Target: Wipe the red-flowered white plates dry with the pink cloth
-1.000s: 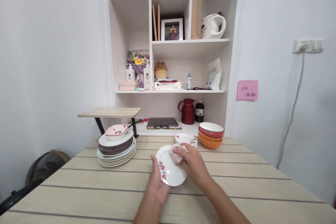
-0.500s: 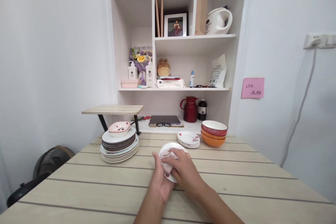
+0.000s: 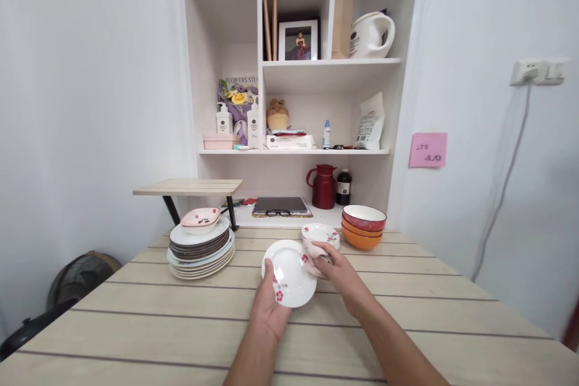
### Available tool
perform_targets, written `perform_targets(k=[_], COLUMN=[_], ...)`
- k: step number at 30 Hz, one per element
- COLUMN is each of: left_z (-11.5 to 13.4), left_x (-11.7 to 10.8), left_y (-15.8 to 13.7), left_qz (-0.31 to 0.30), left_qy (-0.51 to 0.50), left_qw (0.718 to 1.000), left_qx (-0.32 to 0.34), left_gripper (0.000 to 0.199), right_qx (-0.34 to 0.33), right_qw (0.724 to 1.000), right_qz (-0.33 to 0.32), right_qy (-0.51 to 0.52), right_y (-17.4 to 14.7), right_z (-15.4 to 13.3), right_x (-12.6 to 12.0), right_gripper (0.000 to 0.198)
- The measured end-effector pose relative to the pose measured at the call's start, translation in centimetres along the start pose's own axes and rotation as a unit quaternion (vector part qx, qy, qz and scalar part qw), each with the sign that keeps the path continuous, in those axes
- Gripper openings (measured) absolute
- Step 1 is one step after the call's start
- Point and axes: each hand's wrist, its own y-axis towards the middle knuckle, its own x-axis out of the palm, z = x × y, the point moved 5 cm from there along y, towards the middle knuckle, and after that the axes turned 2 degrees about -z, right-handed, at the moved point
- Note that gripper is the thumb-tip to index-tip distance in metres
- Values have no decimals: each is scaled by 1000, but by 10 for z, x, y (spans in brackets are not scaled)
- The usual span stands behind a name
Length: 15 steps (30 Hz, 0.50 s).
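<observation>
Above the pale slatted wooden table (image 3: 407,313), the left hand (image 3: 266,307) grips the lower edge of a small white plate with red flowers (image 3: 289,274), tilted up, while the right hand (image 3: 344,274) pinches a crumpled pinkish cloth (image 3: 312,259) against its right rim. Just beyond lie a short stack of matching small plates (image 3: 321,234), stacked red and orange bowls (image 3: 364,228), and, leftwards, a tall pile of larger plates (image 3: 201,250).

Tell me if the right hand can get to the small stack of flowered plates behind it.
Probably yes. The right hand, clutching a cloth, sits just in front of the small stack of flowered plates, with nothing between; it would have to release or keep the cloth.
</observation>
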Motion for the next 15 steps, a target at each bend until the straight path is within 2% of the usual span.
perform_targets(k=[3, 5, 8, 11, 15], left_z=[6, 8, 8, 7, 11], left_x=[-5, -7, -5, -3, -3], left_y=[4, 4, 4, 4, 6], left_qz=[27, 53, 63, 49, 54], left_qy=[-12, -15, -13, -11, -15], left_qw=[999, 997, 996, 997, 995], left_qx=[34, 54, 59, 60, 84], left_gripper=[50, 48, 46, 46, 47], right_qx=[88, 108, 137, 158, 137], right_qw=[976, 958, 945, 938, 938], right_qz=[-6, 13, 14, -37, -108], right_qy=[201, 265, 298, 305, 300], right_y=[-4, -4, -6, -12, -23], right_z=[8, 10, 10, 5, -4], right_x=[7, 6, 9, 22, 42], right_gripper=[41, 39, 36, 39, 50])
